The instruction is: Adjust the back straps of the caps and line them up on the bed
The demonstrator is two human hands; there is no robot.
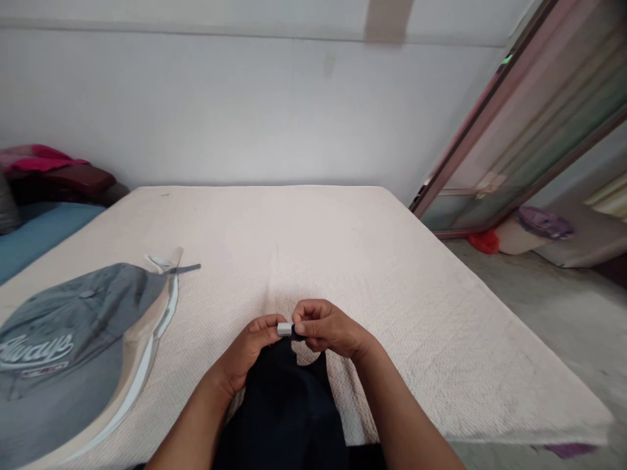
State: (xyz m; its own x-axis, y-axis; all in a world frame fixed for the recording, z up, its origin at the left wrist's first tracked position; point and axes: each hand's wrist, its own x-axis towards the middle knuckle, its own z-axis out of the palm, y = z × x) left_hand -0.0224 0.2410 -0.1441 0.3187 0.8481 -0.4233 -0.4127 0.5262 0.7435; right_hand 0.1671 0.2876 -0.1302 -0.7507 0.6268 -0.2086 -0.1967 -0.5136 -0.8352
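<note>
A dark navy cap (294,398) lies at the front edge, between my forearms, its back opening facing away from me. My left hand (252,343) pinches a small silver buckle (284,329) on the cap's strap. Right beside it, my right hand (326,328) grips the dark strap (296,333) between thumb and fingers, close against the buckle. Part of the strap is hidden by the fingers. To the left, a grey cap (88,313) with white lettering rests on top of lighter beige and white caps (147,359).
A cream textured cover (313,235) spreads over the wide surface, with a white wall behind. Blue and pink cloths (44,156) are piled at the left. A glass sliding door (490,150) and a bin with a purple liner (543,222) stand at the right.
</note>
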